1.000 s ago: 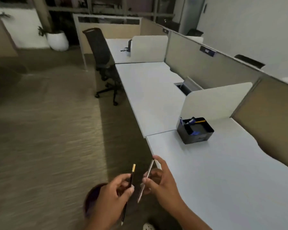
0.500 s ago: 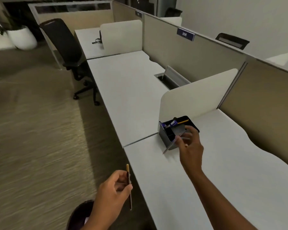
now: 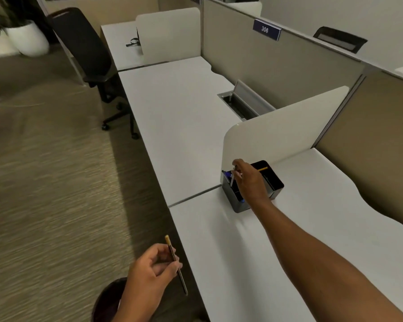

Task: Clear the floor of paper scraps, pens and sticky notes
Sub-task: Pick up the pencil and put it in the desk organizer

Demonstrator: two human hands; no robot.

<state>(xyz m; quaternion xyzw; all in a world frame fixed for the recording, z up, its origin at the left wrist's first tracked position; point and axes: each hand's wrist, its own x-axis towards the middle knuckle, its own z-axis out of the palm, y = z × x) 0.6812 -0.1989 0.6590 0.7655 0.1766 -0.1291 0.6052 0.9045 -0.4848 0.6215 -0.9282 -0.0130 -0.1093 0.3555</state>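
A black desk organizer (image 3: 275, 183) stands on the white desk (image 3: 254, 240) against a low cream divider. My right hand (image 3: 250, 180) reaches over its left compartment and pinches a slim grey pen (image 3: 233, 176), tip down inside the box. A yellow pencil (image 3: 262, 169) and blue pens lie in the organizer. My left hand (image 3: 150, 273) hovers beside the desk's near edge, above the carpet, gripping a dark pencil (image 3: 175, 263) with a yellow end pointing up.
A dark round bin (image 3: 107, 300) sits on the carpet under my left hand. A black office chair (image 3: 86, 56) stands by the farther desk. A cable tray (image 3: 242, 103) is open in the middle desk. Beige partitions run along the right; a white planter (image 3: 28, 38) stands far left.
My right hand has carried the grey pen from beside my left hand out to the organizer and lowered it into the left compartment. My left hand kept its pencil and stayed low.
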